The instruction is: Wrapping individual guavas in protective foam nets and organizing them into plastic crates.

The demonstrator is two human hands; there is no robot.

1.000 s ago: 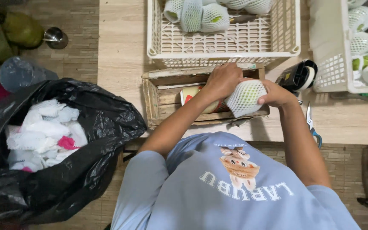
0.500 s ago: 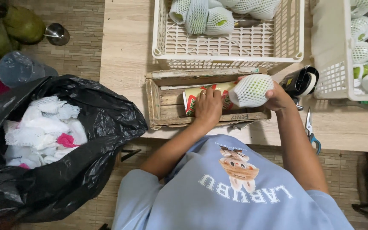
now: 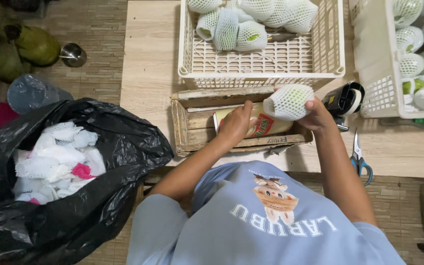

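Gripping netted fruit in right hand, left hand flat on crate sheet.

We hold a green fruit in white foam netting, lying on its side, just above the wooden crate; inside that crate lies a roll of yellow-and-red labels, flat.

The fruit is pale green under a white foam net of diamond mesh, and the label roll in the brown wooden crate is yellow and red. The two baskets are cream lattice on a light wood-grain table. The bag at left is glossy black with white and pink nets inside, and the scissors have blue and green handles.
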